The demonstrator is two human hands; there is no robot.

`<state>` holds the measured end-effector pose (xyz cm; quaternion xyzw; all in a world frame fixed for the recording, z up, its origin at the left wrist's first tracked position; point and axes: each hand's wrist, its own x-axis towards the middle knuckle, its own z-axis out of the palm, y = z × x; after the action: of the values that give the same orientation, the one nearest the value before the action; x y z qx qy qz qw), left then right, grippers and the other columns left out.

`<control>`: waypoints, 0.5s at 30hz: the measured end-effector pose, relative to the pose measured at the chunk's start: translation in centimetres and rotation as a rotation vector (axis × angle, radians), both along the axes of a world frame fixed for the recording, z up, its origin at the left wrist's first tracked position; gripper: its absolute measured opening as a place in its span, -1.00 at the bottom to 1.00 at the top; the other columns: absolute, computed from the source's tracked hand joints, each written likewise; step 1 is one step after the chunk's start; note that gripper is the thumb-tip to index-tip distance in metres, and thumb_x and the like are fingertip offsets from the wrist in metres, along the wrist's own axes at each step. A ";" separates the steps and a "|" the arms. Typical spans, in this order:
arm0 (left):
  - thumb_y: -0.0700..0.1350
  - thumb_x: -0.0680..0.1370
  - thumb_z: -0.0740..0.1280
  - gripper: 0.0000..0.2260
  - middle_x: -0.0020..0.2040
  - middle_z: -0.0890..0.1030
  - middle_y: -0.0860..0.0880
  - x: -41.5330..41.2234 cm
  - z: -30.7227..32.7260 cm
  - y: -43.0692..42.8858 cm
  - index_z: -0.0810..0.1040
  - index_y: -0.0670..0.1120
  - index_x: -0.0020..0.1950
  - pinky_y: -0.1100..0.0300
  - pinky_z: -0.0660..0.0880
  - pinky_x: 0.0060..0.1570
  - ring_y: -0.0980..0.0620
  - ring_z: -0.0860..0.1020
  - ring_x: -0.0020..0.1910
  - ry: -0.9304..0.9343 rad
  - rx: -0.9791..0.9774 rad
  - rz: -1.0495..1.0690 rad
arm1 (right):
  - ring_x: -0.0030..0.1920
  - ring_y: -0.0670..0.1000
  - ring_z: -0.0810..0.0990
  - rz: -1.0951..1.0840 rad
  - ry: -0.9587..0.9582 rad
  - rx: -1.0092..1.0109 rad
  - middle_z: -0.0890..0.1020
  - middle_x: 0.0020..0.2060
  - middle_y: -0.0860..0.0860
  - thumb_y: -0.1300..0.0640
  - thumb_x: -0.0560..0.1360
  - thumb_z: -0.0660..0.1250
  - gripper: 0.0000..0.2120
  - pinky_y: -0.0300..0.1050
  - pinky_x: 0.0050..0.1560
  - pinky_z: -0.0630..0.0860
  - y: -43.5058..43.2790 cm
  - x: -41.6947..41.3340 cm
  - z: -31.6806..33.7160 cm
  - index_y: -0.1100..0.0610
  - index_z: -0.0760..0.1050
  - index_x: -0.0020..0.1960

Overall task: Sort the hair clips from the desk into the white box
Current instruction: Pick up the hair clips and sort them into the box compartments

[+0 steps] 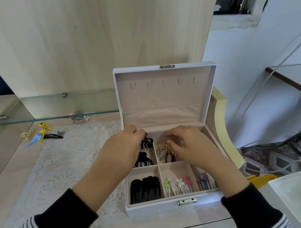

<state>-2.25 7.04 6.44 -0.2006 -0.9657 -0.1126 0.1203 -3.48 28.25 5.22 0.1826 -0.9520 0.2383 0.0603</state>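
Note:
The white box (154, 207) stands open on the desk, its lid upright. My left hand (123, 147) pinches a small black claw clip (147, 143) over the back left compartment. A larger black claw clip (144, 162) lies in that compartment. My right hand (190, 144) curls over the back middle compartment, its fingertips on a gold chain clip (167, 147) beside a silver clip (160, 152). The front compartments hold black snap clips (145, 188), pastel bear clips (177, 185) and red and blue clips (205, 182).
More clips lie on the desk at the left: yellow (45, 126), gold (27, 135), blue (34, 140) and a black one with a grey bow (54, 135). A few more clips (79, 118) sit under the glass shelf (37, 120). A lace mat (68, 157) covers the desk.

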 end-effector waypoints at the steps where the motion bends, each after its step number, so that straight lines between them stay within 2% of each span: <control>1: -0.38 0.43 0.40 -0.76 -0.16 0.51 -0.05 0.0 -0.1 0.0 0.56 -0.12 0.01 0.02 0.52 -0.41 -0.11 0.53 -0.34 0.011 -0.008 -0.007 | 0.04 -0.03 0.51 0.001 0.008 0.004 0.62 0.01 -0.07 0.05 0.54 0.27 -0.76 -0.02 0.08 0.48 -0.1 0.1 0.0 0.01 0.54 0.19; 3: -0.39 0.38 0.43 -0.77 -0.21 0.50 -0.05 0.1 -0.3 -0.1 0.57 -0.12 -0.06 0.06 0.48 -0.50 -0.10 0.51 -0.40 0.017 -0.023 -0.018 | 0.04 -0.02 0.50 -0.003 0.019 0.009 0.62 0.01 -0.07 0.05 0.54 0.27 -0.76 -0.01 0.08 0.47 -0.1 0.1 0.1 0.01 0.54 0.18; 6: -0.37 0.38 0.44 -0.79 -0.21 0.49 -0.04 0.2 -0.8 -0.3 0.57 -0.11 -0.09 0.05 0.49 -0.48 -0.08 0.50 -0.38 0.015 -0.052 -0.024 | 0.05 -0.01 0.50 -0.012 0.025 0.009 0.62 0.01 -0.06 0.05 0.53 0.27 -0.76 0.00 0.08 0.47 -0.2 0.1 0.1 0.02 0.55 0.17; 11: -0.39 0.22 0.54 -0.71 -0.34 0.48 0.01 0.2 -1.5 -0.7 0.56 -0.09 -0.25 0.12 0.44 -0.60 0.00 0.47 -0.45 0.028 -0.104 -0.006 | 0.03 -0.01 0.51 -0.019 0.034 0.012 0.62 0.00 -0.06 0.05 0.53 0.28 -0.77 0.02 0.05 0.49 -0.3 0.0 -0.1 0.03 0.56 0.16; 15: -0.35 0.36 0.46 -0.81 -0.28 0.53 -0.01 -0.2 -1.9 -0.7 0.59 -0.09 -0.17 0.07 0.52 -0.43 -0.04 0.53 -0.32 0.000 -0.112 0.034 | 0.03 0.00 0.52 -0.030 0.043 0.014 0.63 -0.01 -0.06 0.06 0.52 0.28 -0.77 0.05 0.05 0.49 -0.4 0.1 -0.1 0.03 0.56 0.15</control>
<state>-2.43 6.38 4.52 -0.1905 -0.9738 -0.0565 0.1109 -3.42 27.85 5.10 0.1738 -0.9547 0.2269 0.0831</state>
